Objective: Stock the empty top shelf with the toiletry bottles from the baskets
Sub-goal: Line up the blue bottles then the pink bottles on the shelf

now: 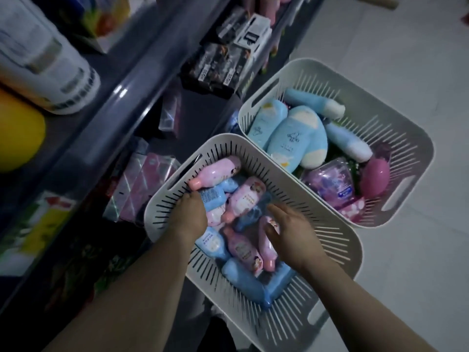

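Observation:
Two white slotted baskets stand on the floor beside the shelving. The near basket (pixel 327 252) holds several small pink and blue bottles lying in a heap. My left hand (pixel 189 215) reaches into its left side, fingers curled down around a small blue bottle (pixel 212 198). My right hand (pixel 289 231) hovers over the heap with fingers spread, its tips on a pink bottle (pixel 269 250). The far basket (pixel 396 138) holds larger light-blue bottles (pixel 291 138), a purple pouch (pixel 330 186) and a pink bottle (pixel 375 177).
Dark shelving (pixel 121 97) runs along the left, stocked with black boxes (pixel 218 64), pink packets (pixel 147 184) and yellow packs. A white canister (pixel 48 62) and a yellow round object (pixel 17 133) sit on a higher shelf. Pale floor (pixel 406 47) lies to the right.

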`<action>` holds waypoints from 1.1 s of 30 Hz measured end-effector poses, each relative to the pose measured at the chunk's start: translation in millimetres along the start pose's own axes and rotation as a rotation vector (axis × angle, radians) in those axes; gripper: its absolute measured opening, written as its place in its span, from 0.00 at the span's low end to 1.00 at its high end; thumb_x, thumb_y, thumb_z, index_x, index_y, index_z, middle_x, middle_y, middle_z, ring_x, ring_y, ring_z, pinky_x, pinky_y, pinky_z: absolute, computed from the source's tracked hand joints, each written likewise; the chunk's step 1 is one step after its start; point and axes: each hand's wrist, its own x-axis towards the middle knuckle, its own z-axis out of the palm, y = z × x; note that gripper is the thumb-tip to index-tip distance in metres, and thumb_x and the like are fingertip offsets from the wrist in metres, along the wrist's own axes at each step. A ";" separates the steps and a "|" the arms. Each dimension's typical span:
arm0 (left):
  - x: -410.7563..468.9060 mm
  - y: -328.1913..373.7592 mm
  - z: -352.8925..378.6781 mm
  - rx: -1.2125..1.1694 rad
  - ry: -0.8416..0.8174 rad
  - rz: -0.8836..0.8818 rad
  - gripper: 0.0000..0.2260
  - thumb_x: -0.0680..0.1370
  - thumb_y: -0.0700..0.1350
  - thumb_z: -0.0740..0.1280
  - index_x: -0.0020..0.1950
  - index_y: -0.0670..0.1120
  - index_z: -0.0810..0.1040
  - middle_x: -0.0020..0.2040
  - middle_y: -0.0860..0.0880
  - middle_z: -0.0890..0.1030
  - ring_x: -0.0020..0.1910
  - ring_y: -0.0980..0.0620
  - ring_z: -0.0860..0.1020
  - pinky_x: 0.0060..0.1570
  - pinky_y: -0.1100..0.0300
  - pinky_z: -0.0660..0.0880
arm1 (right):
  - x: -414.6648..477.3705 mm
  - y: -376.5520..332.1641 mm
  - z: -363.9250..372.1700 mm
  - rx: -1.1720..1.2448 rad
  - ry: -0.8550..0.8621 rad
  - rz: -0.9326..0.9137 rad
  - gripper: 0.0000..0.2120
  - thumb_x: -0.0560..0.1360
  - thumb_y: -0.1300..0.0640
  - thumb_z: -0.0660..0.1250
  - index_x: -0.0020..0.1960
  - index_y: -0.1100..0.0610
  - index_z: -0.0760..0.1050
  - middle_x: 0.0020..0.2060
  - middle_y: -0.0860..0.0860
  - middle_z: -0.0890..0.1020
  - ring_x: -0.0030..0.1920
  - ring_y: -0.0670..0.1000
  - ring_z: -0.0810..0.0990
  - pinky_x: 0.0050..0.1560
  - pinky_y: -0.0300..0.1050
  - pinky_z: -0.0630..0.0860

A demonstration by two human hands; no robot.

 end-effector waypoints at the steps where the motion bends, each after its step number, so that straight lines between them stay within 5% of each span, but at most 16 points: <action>1: 6.2 -1.2 7.2 0.029 -0.005 -0.004 0.22 0.74 0.39 0.66 0.67 0.37 0.66 0.61 0.38 0.74 0.59 0.40 0.75 0.59 0.50 0.73 | 4.1 1.9 5.3 0.002 -0.015 0.016 0.22 0.77 0.51 0.63 0.69 0.56 0.72 0.63 0.54 0.78 0.61 0.57 0.76 0.63 0.47 0.69; 8: 0.3 2.2 12.2 -0.046 -0.075 -0.047 0.24 0.73 0.49 0.70 0.64 0.41 0.65 0.59 0.40 0.76 0.56 0.38 0.76 0.54 0.49 0.74 | 16.3 6.4 31.7 0.102 -0.028 0.094 0.27 0.71 0.46 0.54 0.62 0.59 0.77 0.56 0.59 0.81 0.55 0.62 0.79 0.58 0.53 0.74; 12: -30.1 10.1 -17.0 -0.154 0.070 0.041 0.21 0.73 0.52 0.71 0.60 0.45 0.69 0.50 0.44 0.80 0.50 0.40 0.78 0.48 0.52 0.74 | 15.0 9.4 43.1 0.129 -0.036 0.133 0.33 0.68 0.42 0.50 0.64 0.59 0.77 0.60 0.60 0.79 0.57 0.63 0.78 0.60 0.52 0.73; 16: -57.4 15.1 -39.1 -0.294 0.208 0.138 0.20 0.67 0.50 0.77 0.55 0.47 0.76 0.41 0.49 0.81 0.40 0.44 0.78 0.38 0.57 0.69 | 18.2 17.0 61.3 0.081 -0.076 0.177 0.24 0.70 0.53 0.57 0.64 0.57 0.77 0.61 0.61 0.78 0.56 0.64 0.77 0.60 0.53 0.74; 22: -63.7 15.5 -46.5 -0.352 0.194 0.072 0.23 0.65 0.47 0.78 0.58 0.54 0.78 0.48 0.53 0.82 0.46 0.48 0.78 0.45 0.58 0.72 | 32.1 15.5 73.6 0.005 -0.116 0.066 0.23 0.70 0.60 0.64 0.65 0.57 0.75 0.64 0.58 0.76 0.63 0.61 0.74 0.67 0.53 0.68; 26: -58.3 7.7 -42.0 -0.344 0.203 0.030 0.24 0.63 0.48 0.77 0.58 0.55 0.77 0.50 0.54 0.82 0.48 0.48 0.79 0.49 0.52 0.76 | 49.1 6.4 71.7 -0.005 -0.152 -0.050 0.28 0.72 0.49 0.55 0.71 0.52 0.69 0.71 0.52 0.70 0.69 0.56 0.68 0.72 0.51 0.61; 29: -57.0 4.5 -41.2 -0.342 0.216 0.024 0.24 0.62 0.49 0.78 0.57 0.54 0.77 0.50 0.54 0.82 0.47 0.48 0.79 0.49 0.53 0.76 | 63.3 4.3 71.5 -0.165 -0.241 -0.157 0.29 0.75 0.53 0.63 0.74 0.51 0.63 0.73 0.50 0.66 0.73 0.54 0.61 0.74 0.51 0.54; 33: -55.9 2.8 -39.0 -0.358 0.185 0.033 0.24 0.62 0.49 0.78 0.56 0.54 0.78 0.50 0.53 0.82 0.47 0.49 0.79 0.47 0.56 0.74 | 79.9 3.0 69.9 -0.312 -0.280 -0.185 0.29 0.76 0.53 0.64 0.76 0.52 0.61 0.75 0.51 0.61 0.74 0.55 0.57 0.72 0.50 0.58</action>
